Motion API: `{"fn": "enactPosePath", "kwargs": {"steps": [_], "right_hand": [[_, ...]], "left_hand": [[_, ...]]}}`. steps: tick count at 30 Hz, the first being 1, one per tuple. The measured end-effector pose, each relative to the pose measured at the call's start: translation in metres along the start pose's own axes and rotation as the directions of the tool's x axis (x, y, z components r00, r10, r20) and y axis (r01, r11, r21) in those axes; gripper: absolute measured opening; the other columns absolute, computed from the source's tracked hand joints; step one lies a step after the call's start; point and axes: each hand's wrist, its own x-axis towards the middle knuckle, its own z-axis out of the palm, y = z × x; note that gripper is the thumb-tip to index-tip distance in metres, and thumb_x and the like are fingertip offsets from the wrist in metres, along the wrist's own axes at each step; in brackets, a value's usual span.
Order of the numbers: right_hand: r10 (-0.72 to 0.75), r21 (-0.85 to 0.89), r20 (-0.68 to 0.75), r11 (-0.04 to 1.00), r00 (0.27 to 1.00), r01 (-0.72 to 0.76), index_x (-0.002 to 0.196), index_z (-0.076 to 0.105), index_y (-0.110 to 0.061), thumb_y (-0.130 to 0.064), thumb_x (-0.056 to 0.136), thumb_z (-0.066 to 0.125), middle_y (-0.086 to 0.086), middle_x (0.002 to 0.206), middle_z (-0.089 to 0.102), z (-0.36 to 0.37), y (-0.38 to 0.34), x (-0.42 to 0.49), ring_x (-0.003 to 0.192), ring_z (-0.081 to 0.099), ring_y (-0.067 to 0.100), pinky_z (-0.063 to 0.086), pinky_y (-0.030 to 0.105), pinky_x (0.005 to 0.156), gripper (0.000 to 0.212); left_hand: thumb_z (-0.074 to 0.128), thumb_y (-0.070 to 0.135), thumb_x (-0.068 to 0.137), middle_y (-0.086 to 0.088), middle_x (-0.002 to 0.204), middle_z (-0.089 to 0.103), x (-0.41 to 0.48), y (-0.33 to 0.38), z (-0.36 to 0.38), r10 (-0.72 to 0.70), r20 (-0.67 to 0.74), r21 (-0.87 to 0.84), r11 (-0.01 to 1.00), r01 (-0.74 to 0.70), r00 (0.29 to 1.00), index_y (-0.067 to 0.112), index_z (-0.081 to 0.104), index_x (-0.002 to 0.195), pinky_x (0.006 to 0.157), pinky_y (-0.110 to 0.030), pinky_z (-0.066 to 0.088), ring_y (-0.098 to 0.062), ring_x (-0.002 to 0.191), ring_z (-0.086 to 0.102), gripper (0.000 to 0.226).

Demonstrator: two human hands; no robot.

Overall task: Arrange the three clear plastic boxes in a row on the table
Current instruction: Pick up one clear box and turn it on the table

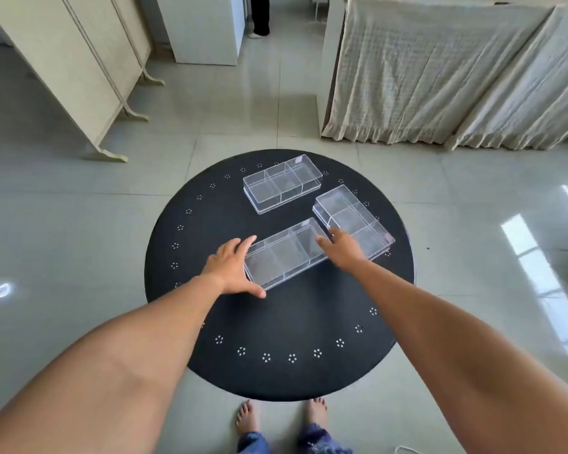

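Observation:
Three clear plastic boxes with inner dividers lie on a round black table (276, 322). The near box (284, 253) sits slanted at the table's middle. My left hand (232, 268) is spread against its left end, thumb at the near corner and fingers at the far corner. My right hand (343, 249) rests at its right end, fingers apart. A second box (282, 182) lies at the far side. The third box (353, 219) lies at the right, its near end partly behind my right hand.
The table's rim carries a ring of small white flower marks. My bare feet (281, 417) stand at its near edge. Folding screens (79, 67) stand at the left, cloth-draped furniture (440, 77) at the far right, and a person's legs (259, 18) at the far top.

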Motion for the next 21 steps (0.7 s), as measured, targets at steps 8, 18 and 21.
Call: {"fn": "enactPosePath", "kwargs": {"steps": [8,18,21], "right_hand": [[0.059,0.184,0.046,0.981,0.997,-0.066,0.156,0.029,-0.014,-0.046,0.097,0.052,0.007,0.153,0.046,0.019,0.008,0.0,0.138,0.046,0.026,0.033,0.033,0.109,0.07],[0.056,0.382,-0.018,0.923,0.998,-0.045,0.152,0.036,-0.019,-0.037,0.096,0.053,0.005,0.129,0.056,0.018,0.005,0.005,0.12,0.053,0.024,0.036,0.031,0.097,0.061],[0.017,0.436,-0.057,0.9,0.998,0.01,0.148,0.041,-0.017,-0.037,0.094,0.059,0.001,0.113,0.056,0.01,0.001,0.002,0.103,0.053,0.017,0.036,0.029,0.09,0.061]], "left_hand": [[0.091,0.044,0.047,0.007,0.159,0.022,0.001,-0.007,0.04,-0.09,-0.011,-0.347,0.934,0.081,0.996,0.049,-0.006,0.149,0.108,-0.046,0.039,-0.019,0.145,0.029,0.141],[0.085,0.033,0.055,0.002,0.149,0.033,0.013,-0.008,0.035,-0.089,-0.009,-0.556,0.828,0.069,0.996,0.054,0.006,0.145,0.105,-0.038,0.041,-0.016,0.137,0.04,0.121],[0.086,0.032,0.049,-0.004,0.144,0.039,0.019,-0.014,0.021,-0.068,0.05,-0.713,0.696,0.084,0.996,0.05,0.018,0.143,0.11,-0.04,0.04,-0.018,0.133,0.046,0.117]]}}
